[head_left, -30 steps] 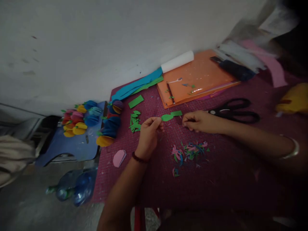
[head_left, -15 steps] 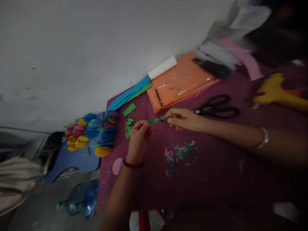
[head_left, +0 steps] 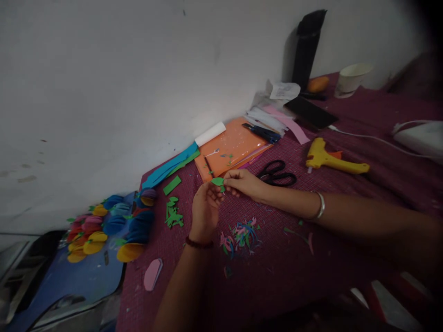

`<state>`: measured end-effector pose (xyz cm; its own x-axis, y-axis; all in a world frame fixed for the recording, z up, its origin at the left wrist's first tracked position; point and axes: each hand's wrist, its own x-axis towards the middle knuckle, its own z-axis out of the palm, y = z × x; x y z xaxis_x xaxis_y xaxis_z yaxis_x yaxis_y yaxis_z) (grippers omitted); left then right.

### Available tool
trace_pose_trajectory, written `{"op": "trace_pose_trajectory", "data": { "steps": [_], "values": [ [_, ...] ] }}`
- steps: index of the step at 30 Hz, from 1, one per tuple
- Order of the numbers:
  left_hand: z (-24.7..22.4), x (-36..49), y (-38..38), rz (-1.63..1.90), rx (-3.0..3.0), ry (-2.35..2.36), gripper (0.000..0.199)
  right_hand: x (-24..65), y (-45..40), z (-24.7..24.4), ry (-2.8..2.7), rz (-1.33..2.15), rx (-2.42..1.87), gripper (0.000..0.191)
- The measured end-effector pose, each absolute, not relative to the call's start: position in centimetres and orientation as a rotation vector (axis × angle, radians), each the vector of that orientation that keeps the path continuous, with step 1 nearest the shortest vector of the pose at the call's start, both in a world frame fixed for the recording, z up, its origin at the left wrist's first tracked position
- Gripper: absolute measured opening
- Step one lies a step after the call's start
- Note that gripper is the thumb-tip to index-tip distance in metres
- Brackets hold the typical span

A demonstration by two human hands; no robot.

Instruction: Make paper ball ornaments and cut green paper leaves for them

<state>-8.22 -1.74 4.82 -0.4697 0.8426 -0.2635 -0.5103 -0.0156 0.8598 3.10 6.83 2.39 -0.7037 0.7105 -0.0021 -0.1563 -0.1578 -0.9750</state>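
A green leaf-shaped cutout (head_left: 218, 181) is between my hands above the table. My right hand (head_left: 244, 183) pinches its right end between thumb and fingers. My left hand (head_left: 206, 208) has its fingers curled, with the tips at the leaf's left end. A smaller green piece (head_left: 222, 189) shows just under the leaf, by the fingertips; which hand holds it is unclear. Several green cutouts (head_left: 173, 213) lie in a pile left of my left hand, below a green rectangle (head_left: 172, 186). Black-handled scissors (head_left: 277, 174) rest behind my right hand.
Colourful scraps (head_left: 240, 237) lie in front of my hands on the maroon table cover (head_left: 277, 276). An orange packet (head_left: 231, 143), a yellow glue gun (head_left: 334, 160), a phone (head_left: 310, 113) and a cup (head_left: 351, 79) stand further back. Paper balls (head_left: 129, 251) sit on a blue surface at left.
My hands have come together. The leaf, held in my left hand before, is now between both hands, with my right fingers on it. The view has swung right, bringing the phone and cup into sight.
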Motion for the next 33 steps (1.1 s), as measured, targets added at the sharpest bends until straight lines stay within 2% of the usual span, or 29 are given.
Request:
{"op": "trace_pose_trajectory", "data": {
  "steps": [17,24,33],
  "values": [
    [3.5,-8.8,-0.9,1.71,0.587,1.213,0.023,3.0,6.7,1.9,-1.462,1.876,-0.749,0.015],
    [2.7,-9.1,-0.5,1.744,0.699,1.326,0.014,3.0,6.3,1.5,-1.524,1.885,-0.747,0.013],
    [2.2,-8.9,-0.4,1.692,0.707,1.335,0.01,3.0,6.2,1.5,-1.557,1.936,-0.765,0.013]
  ]
}}
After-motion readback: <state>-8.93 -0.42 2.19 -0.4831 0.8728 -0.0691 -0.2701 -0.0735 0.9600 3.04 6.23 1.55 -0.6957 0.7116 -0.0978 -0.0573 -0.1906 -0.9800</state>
